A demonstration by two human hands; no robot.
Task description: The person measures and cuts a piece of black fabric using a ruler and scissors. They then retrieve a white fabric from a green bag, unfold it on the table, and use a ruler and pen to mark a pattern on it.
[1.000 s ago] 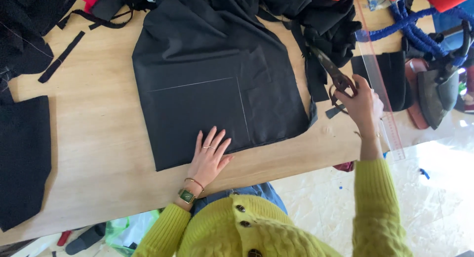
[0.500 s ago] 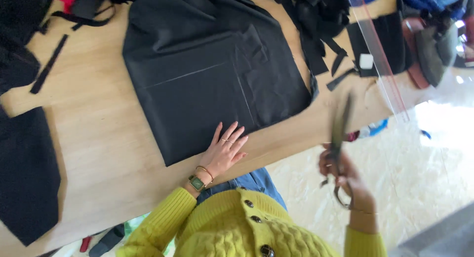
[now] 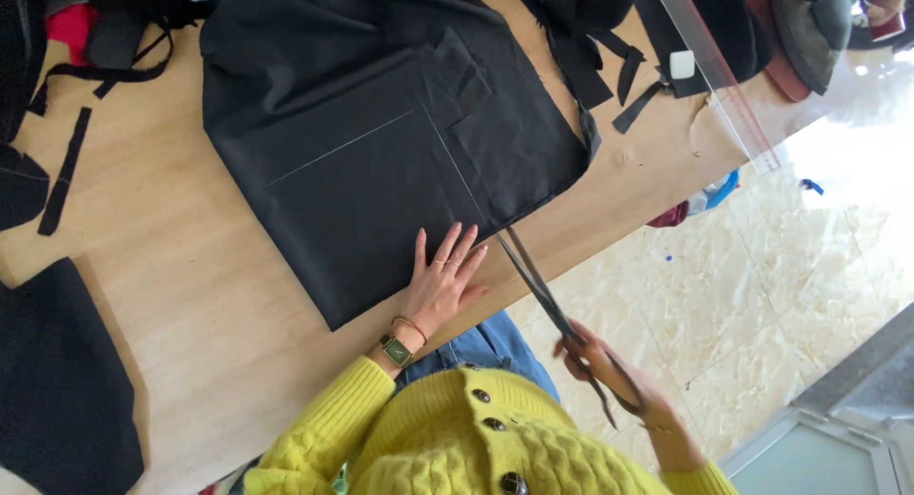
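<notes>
Swinging back in, my right hand (image 3: 609,366) grips scissors (image 3: 547,300), tips now at the black fabric (image 3: 381,152) edge; left hand (image 3: 443,276) stays flat, fingers spread.

Bare surface (image 3: 190,295) is lying open left of the black cloth (image 3: 381,143); scraps (image 3: 609,71), ruler (image 3: 724,86) and iron (image 3: 809,19) are crowding the far right.

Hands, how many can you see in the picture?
2. The left hand lies flat on the black fabric near the table's edge. The right hand holds long scissors out beyond the table, over the floor.
</notes>
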